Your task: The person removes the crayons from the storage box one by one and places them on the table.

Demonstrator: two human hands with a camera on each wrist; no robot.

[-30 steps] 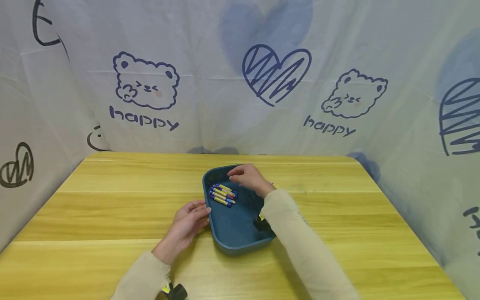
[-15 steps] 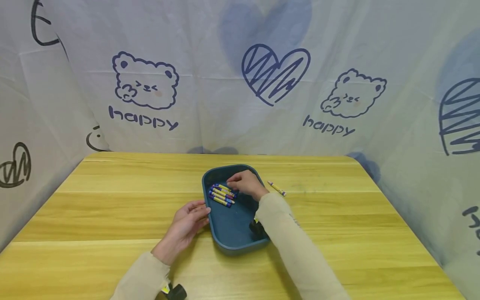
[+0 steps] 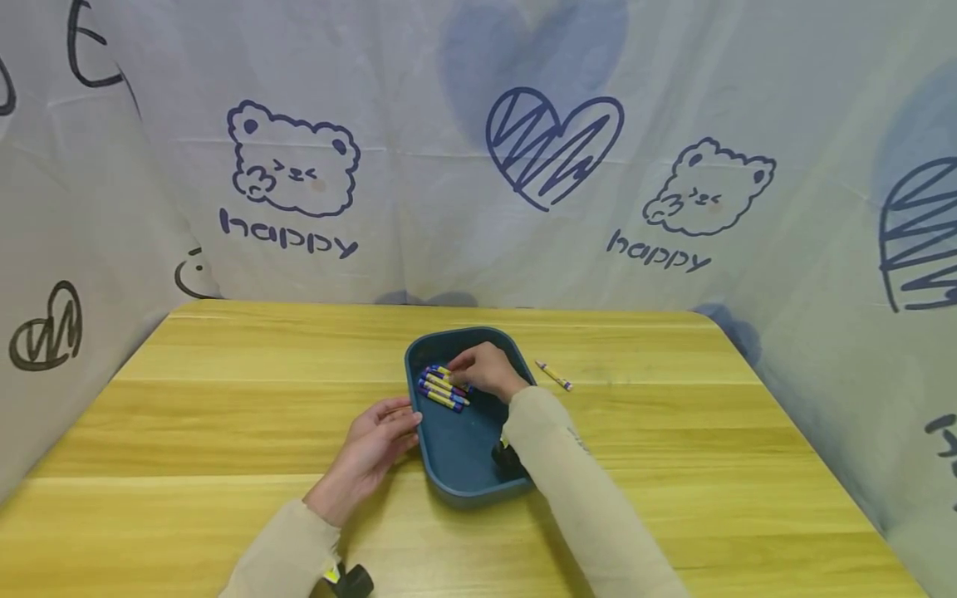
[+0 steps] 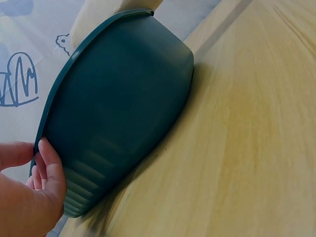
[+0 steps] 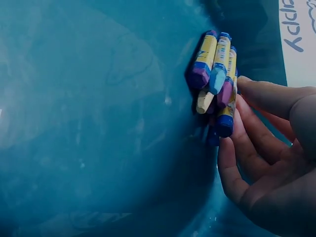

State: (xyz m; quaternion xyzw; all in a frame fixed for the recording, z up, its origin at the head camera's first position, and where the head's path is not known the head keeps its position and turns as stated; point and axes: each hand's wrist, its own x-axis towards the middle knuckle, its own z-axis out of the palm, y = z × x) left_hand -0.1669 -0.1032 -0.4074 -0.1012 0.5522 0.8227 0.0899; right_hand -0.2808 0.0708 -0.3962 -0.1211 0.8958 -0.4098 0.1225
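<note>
A dark teal plastic bin (image 3: 467,465) stands on the table, with several crayons (image 3: 443,399) piled in its back left part. Yellow wrappers with blue bands and coloured tips show in the right wrist view, where the crayons (image 5: 220,64) lie stacked side by side. My left hand (image 3: 377,444) pinches the bin's left rim, thumb on one side and fingers against the outer wall (image 4: 118,94). Inside the bin, my right hand (image 3: 486,370) has its thumb and fingertips at the pile's edge, pinching a crayon (image 5: 226,121) that they partly hide.
One more crayon (image 3: 553,375) lies on the wooden table (image 3: 673,448) to the right of the bin. Behind the table hangs a pale cloth (image 3: 419,208) printed with bears and hearts.
My right hand has come down and slightly left from the bin's back right onto the pile. The loose crayon on the right has come into sight. My left hand stays put.
</note>
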